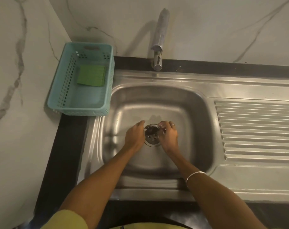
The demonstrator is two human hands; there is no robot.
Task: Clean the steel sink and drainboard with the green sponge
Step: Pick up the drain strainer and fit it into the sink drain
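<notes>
Green sponge (91, 75) lies in the teal basket (58, 90) left of the sink (195, 123), well apart from both hands. Left hand (134, 134) and right hand (168, 135) flank the drain strainer (151, 136), fingers curled at its rim; actual grip cannot be confirmed.

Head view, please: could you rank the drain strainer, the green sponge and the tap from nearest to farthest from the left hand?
1. Drain strainer: at the sink's bottom, right beside the left hand.
2. Green sponge: in the blue basket, on the counter to the left and behind.
3. Tap: behind the basin, at the wall.
</notes>
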